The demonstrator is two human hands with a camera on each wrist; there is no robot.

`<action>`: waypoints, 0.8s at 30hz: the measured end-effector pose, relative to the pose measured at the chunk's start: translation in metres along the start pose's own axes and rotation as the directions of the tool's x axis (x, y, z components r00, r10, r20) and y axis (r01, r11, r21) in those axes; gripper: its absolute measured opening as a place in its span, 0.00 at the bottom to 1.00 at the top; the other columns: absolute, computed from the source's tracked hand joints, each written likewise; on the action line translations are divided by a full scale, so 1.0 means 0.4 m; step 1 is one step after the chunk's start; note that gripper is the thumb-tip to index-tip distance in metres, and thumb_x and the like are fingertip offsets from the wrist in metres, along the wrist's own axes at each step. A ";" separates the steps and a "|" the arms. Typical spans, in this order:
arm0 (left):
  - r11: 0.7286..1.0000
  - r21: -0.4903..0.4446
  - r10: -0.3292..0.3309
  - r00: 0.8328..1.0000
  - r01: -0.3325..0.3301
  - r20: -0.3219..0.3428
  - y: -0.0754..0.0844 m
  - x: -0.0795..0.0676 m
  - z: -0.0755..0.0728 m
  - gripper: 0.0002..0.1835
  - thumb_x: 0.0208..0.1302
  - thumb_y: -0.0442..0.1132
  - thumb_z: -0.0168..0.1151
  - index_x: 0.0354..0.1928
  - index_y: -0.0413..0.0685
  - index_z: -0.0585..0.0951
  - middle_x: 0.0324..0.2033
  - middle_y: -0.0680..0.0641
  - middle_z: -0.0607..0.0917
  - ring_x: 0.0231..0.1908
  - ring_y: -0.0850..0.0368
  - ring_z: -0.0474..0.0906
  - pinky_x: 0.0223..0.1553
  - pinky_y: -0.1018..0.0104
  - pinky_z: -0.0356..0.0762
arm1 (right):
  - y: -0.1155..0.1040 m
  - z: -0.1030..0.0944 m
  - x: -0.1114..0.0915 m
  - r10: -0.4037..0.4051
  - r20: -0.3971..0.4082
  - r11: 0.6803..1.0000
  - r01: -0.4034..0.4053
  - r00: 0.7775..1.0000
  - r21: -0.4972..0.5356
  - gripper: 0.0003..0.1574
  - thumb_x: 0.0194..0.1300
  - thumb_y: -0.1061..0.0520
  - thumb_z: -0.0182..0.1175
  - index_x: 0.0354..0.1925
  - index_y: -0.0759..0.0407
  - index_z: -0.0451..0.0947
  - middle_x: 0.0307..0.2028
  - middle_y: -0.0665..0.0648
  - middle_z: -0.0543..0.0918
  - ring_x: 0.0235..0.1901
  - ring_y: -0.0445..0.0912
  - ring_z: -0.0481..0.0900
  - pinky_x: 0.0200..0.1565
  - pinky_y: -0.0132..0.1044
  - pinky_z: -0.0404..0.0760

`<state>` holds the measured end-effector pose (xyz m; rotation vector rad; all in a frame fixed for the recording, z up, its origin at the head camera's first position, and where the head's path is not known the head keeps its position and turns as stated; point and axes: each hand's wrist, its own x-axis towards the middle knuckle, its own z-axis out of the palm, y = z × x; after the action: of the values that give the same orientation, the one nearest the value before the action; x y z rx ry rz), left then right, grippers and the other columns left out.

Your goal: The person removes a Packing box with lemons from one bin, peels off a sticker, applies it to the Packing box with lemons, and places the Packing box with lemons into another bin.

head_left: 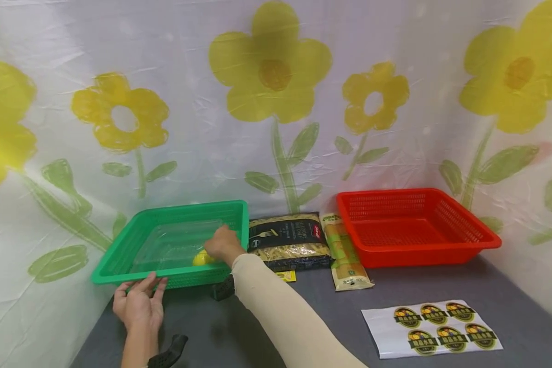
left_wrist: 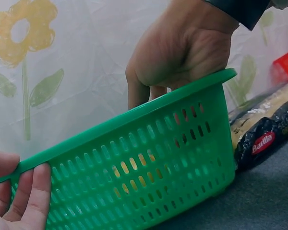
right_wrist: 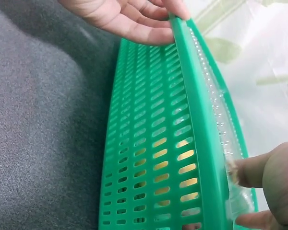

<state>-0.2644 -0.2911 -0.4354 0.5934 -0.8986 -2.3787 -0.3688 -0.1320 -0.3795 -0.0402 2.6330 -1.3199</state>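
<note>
- At far left, we have the left hand [head_left: 140, 306] pinching the near rim of the green basket [head_left: 188, 280], thumb over the edge, fingers beneath; if that hold pulled harder than needed, the basket could tip or slide on the tabletop [head_left: 202, 327].
- Inside it we see a clear plastic container [head_left: 165, 245]; thin-looking walls could buckle, or the container could shift, under a knock from the reaching fingers.
- The yellow item [head_left: 202, 257] sits in the green basket by its near wall; being smooth-looking, it might slip away or get wedged.
- Our right hand [head_left: 224, 244] reaches down into that basket beside the item, fingers pointing downward; we cannot tell whether they pinch anything.
- Further right, the pasta bag [head_left: 290, 237] lies just beside the basket, under the right forearm's path; a low sleeve could drag it.
</note>
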 end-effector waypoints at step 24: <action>0.999 0.032 -0.020 0.997 0.017 0.075 0.007 -0.009 0.010 0.21 0.72 0.29 0.57 0.47 0.55 0.55 0.44 0.52 0.61 0.38 0.56 0.76 0.51 0.62 0.81 | 0.030 -0.044 -0.043 -0.159 -0.229 0.906 0.234 0.960 0.352 0.35 0.75 0.52 0.54 0.76 0.58 0.63 0.59 0.68 0.75 0.12 0.49 0.81 0.15 0.37 0.78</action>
<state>-0.2631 -0.2888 -0.4298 0.5296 -0.9688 -2.4216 -0.3545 -0.1088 -0.3761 -0.1311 2.5290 -1.9741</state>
